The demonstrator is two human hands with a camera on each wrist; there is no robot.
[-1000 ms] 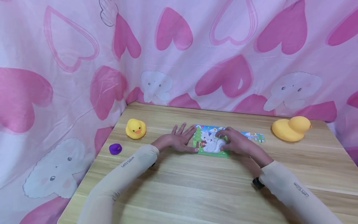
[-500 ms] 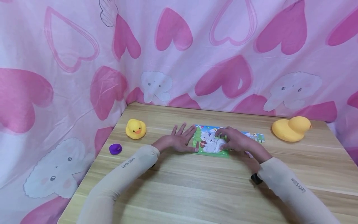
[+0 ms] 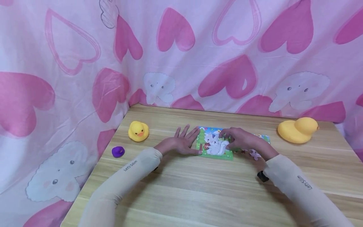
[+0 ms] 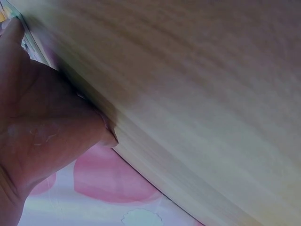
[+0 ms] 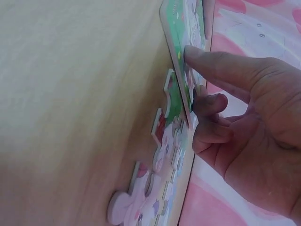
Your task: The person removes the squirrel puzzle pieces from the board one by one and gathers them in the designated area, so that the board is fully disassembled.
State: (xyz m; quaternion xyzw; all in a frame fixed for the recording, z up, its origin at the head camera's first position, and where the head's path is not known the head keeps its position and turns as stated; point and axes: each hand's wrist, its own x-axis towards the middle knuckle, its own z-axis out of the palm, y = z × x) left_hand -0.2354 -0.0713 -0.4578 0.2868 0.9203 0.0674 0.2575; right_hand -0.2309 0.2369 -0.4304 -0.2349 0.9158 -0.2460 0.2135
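Note:
A jigsaw puzzle board [image 3: 211,150] with a grey-white furry animal and a green tree lies toward the back of the table. My left hand [image 3: 185,143] lies flat at its left edge, fingers spread, thumb touching the lower left corner. My right hand [image 3: 241,138] arches over the right part of the board. In the right wrist view its thumb [image 5: 195,55] touches the board and the other fingers curl close to it. Whether they pinch a piece, I cannot tell. Interlocked puzzle pieces [image 5: 164,148] lie to the right of the board, partly hidden beneath my right hand.
A yellow rubber duck [image 3: 138,130] and a small purple duck [image 3: 118,152] stand on the left of the wooden table [image 3: 175,192]. A larger yellow duck [image 3: 296,130] is at the back right. Behind hangs a pink heart-patterned curtain [image 3: 184,72].
My right hand has shifted slightly to the right, and more of a pink puzzle piece shows below it. The left hand stays flat at the board's edge.

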